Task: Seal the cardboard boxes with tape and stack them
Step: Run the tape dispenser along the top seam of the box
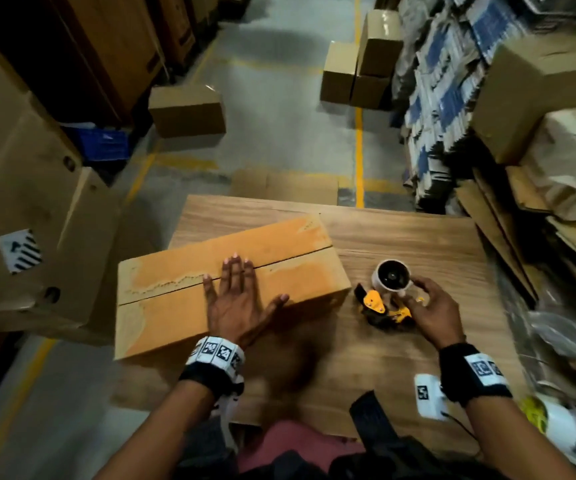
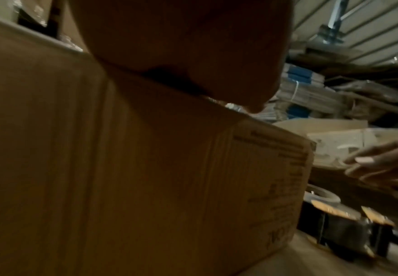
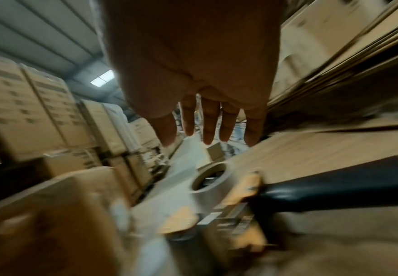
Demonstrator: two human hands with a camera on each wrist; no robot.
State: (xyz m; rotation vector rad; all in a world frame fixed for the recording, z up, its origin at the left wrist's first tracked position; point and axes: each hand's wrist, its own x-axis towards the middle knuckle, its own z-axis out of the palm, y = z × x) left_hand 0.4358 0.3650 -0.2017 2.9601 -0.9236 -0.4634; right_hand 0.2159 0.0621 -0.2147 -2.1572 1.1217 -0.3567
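- The room is a warehouse aisle: a grey concrete floor (image 1: pixel 279 133) with yellow lines, tall stacked cartons (image 1: pixel 33 216) on the left, bundles of flattened cartons (image 1: pixel 452 109) on the right.
- Several closed small boxes (image 1: pixel 359 64) stand on the floor well beyond the table, one more box (image 1: pixel 187 110) nearer on the left.
- A wood-grain table (image 1: pixel 400 244) carries the work.
- The cardboard box (image 1: pixel 224 285) lies on the table's left part, flaps closed; its long axis and centre seam run from near-left to far-right.
- The left hand (image 1: pixel 241 299) lies flat on the box top, fingers straight and spread across the seam, gripping nothing.
- The right hand (image 1: pixel 435 313) hovers over the tape dispenser, fingers loosely extended, not closed round it.
- The yellow-and-black tape dispenser (image 1: pixel 381 299) lies on the table just beside the box's right end, tape roll (image 1: pixel 392 275) at its far side.
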